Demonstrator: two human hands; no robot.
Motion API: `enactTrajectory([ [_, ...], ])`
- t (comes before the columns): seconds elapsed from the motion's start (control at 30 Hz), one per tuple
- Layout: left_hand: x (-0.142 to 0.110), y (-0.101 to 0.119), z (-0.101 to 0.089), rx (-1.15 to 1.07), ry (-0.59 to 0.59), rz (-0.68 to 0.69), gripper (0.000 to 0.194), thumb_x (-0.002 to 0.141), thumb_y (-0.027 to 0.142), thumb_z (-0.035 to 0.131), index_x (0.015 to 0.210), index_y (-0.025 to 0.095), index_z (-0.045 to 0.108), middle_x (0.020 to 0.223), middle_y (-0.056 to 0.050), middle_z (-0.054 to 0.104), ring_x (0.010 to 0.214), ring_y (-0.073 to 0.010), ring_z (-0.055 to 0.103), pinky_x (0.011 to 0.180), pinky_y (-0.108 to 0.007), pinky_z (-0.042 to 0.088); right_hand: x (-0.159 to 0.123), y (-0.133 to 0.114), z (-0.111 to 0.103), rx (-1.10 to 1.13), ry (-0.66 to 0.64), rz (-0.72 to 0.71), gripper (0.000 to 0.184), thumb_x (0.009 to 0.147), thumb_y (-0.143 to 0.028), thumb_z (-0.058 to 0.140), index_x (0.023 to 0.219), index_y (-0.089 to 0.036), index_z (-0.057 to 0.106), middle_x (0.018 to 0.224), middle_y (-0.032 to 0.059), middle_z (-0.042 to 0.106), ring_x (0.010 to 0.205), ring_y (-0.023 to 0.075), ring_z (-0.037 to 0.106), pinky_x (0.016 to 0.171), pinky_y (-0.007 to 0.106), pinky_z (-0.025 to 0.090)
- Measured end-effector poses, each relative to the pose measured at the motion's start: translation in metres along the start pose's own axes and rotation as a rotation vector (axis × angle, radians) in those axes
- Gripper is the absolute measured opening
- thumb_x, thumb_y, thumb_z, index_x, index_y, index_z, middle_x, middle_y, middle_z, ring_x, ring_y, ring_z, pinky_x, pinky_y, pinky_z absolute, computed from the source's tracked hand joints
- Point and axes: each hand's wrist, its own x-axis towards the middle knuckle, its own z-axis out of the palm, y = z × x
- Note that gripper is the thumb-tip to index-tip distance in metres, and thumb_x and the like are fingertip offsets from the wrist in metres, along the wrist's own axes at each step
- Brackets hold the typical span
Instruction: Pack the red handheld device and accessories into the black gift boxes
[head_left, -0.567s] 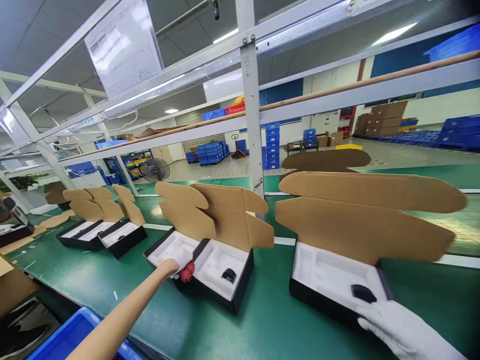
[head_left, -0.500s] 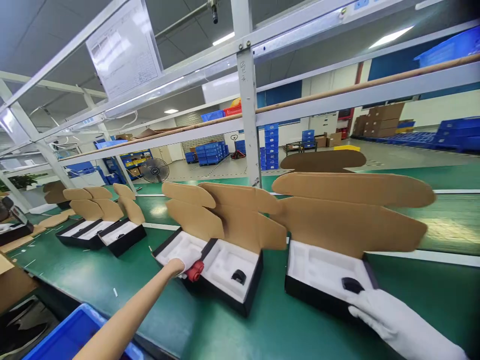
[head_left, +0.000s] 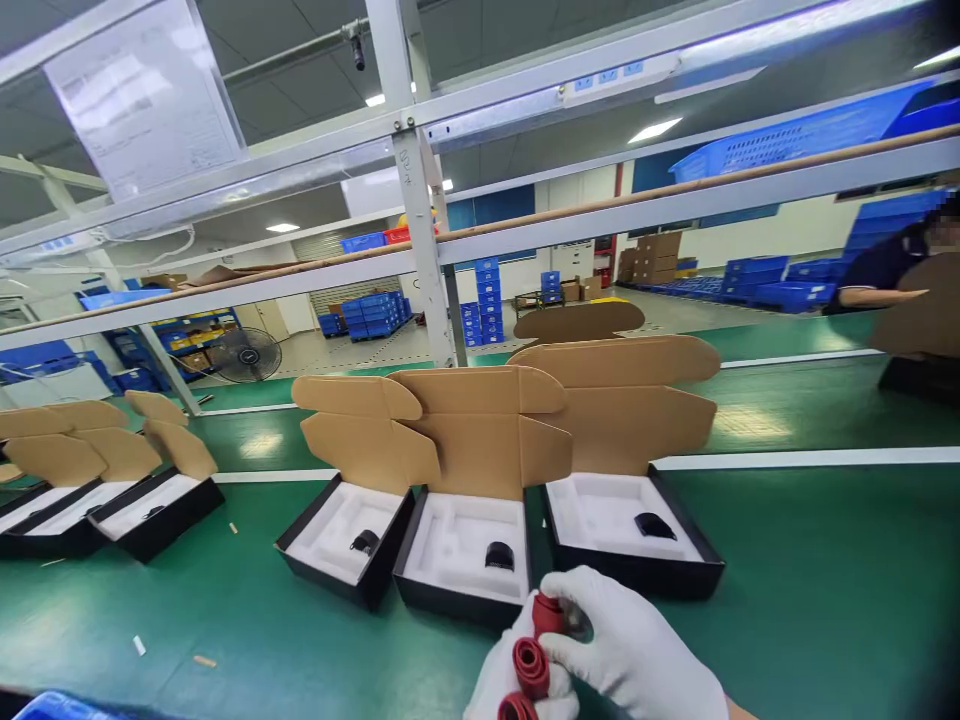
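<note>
— Where are my hands?
— Both gloved, near centre: left hand (head_left: 501, 690) and right hand (head_left: 637, 655) closed around the red caps (head_left: 534, 655), just before the middle box (head_left: 463, 555).
— Next?
— I'd judge separating one cap.

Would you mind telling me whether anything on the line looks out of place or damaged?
Nothing serious: two small scraps lie loose on the green belt left of the open boxes. Each tray holds its black part; both gloved hands grip red rolls.
</note>
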Motion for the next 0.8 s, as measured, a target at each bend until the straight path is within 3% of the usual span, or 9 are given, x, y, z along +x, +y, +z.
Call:
enactTrajectory([
  [0.07, 0.012, -0.012, -0.008, -0.022, 0.029, 0.056, 0.06, 0.091, 0.062, 0.043, 0.05, 0.021, 0.027, 0.038, 0.007, 0.015, 0.031, -0.0053, 0.008, 0.034, -0.021, 0.003, 0.001, 0.002, -0.008, 0.028, -0.047, 0.229, 0.02, 0.068, -0.023, 0.068, 0.087, -0.023, 0.062, 0.079, -0.0024, 0.062, 0.071, 0.0161, 0.057, 0.064, 0.026, 0.045],
  [0.13, 0.026, -0.018, -0.008, -0.038, 0.115, 0.109, 0.057, 0.092, 0.063, 0.041, 0.054, 0.021, 0.031, 0.037, 0.007, 0.017, 0.031, -0.0052, 0.009, 0.035, -0.02, 0.003, 0.005, 0.001, -0.014, 0.073, -0.083, 0.328, 0.02, 0.064, -0.025, 0.067, 0.083, -0.021, 0.061, 0.075, -0.0023, 0.063, 0.069, 0.0164, 0.056, 0.061, 0.025, 0.043],
  [0.23, 0.042, -0.019, -0.002, -0.035, 0.262, 0.227, 0.053, 0.085, 0.069, 0.049, 0.061, 0.022, 0.041, 0.036, 0.009, 0.014, 0.03, -0.0045, 0.006, 0.036, -0.02, 0.001, 0.016, 0.002, -0.02, 0.091, -0.136, 0.333, 0.015, 0.063, -0.026, 0.067, 0.075, -0.019, 0.062, 0.071, -0.0018, 0.064, 0.066, 0.0163, 0.055, 0.057, 0.025, 0.039],
  [0.3, 0.045, -0.016, -0.002, 0.032, 0.282, 0.284, 0.054, 0.076, 0.076, 0.056, 0.071, 0.022, 0.052, 0.035, 0.011, 0.015, 0.03, -0.0045, 0.006, 0.036, -0.021, 0.002, 0.028, 0.01, -0.026, 0.055, -0.12, 0.295, 0.011, 0.064, -0.027, 0.066, 0.071, -0.019, 0.062, 0.068, -0.0016, 0.063, 0.063, 0.0158, 0.055, 0.055, 0.025, 0.037],
  [0.47, 0.032, -0.008, -0.038, 0.185, 0.295, 0.321, 0.078, 0.046, 0.08, 0.074, 0.085, 0.014, 0.066, 0.033, 0.01, 0.025, 0.03, -0.0051, 0.016, 0.036, -0.023, 0.004, 0.07, 0.064, -0.061, -0.363, 0.085, 0.413, 0.024, 0.081, -0.042, 0.061, 0.071, -0.02, 0.066, 0.075, 0.0029, 0.068, 0.065, 0.018, 0.059, 0.055, 0.027, 0.038],
  [0.53, 0.031, -0.005, -0.053, 0.141, 0.407, 0.341, 0.078, 0.038, 0.078, 0.078, 0.08, 0.012, 0.066, 0.035, 0.012, 0.017, 0.032, -0.0028, 0.011, 0.038, -0.022, 0.001, 0.083, 0.085, -0.07, -0.524, 0.027, 0.407, 0.028, 0.085, -0.043, 0.059, 0.072, -0.019, 0.068, 0.074, 0.0052, 0.068, 0.064, 0.0197, 0.06, 0.055, 0.029, 0.037],
  [0.6, 0.033, 0.0, -0.059, 0.102, 0.464, 0.317, 0.073, 0.043, 0.075, 0.078, 0.079, 0.013, 0.065, 0.04, 0.013, 0.014, 0.033, -0.0027, 0.011, 0.039, -0.022, 0.0, 0.09, 0.097, -0.068, -0.602, -0.057, 0.351, 0.023, 0.085, -0.035, 0.061, 0.074, -0.017, 0.069, 0.074, 0.008, 0.068, 0.065, 0.0229, 0.061, 0.058, 0.031, 0.037],
  [0.73, 0.04, 0.015, -0.045, 0.054, 0.342, 0.211, 0.062, 0.057, 0.058, 0.083, 0.098, 0.017, 0.063, 0.049, 0.011, 0.028, 0.034, -0.004, 0.025, 0.036, -0.021, 0.008, 0.096, 0.091, -0.058, -0.673, -0.173, 0.202, 0.013, 0.079, -0.008, 0.058, 0.076, -0.012, 0.07, 0.086, 0.0149, 0.07, 0.078, 0.0287, 0.064, 0.069, 0.035, 0.041],
  [0.8, 0.043, 0.021, -0.037, 0.03, 0.281, 0.227, 0.061, 0.058, 0.053, 0.085, 0.102, 0.018, 0.061, 0.051, 0.012, 0.03, 0.035, -0.0034, 0.026, 0.035, -0.02, 0.009, 0.094, 0.069, -0.068, -0.684, -0.188, 0.16, 0.016, 0.083, -0.01, 0.054, 0.078, -0.013, 0.069, 0.087, 0.0141, 0.069, 0.08, 0.0285, 0.064, 0.073, 0.036, 0.044],
])
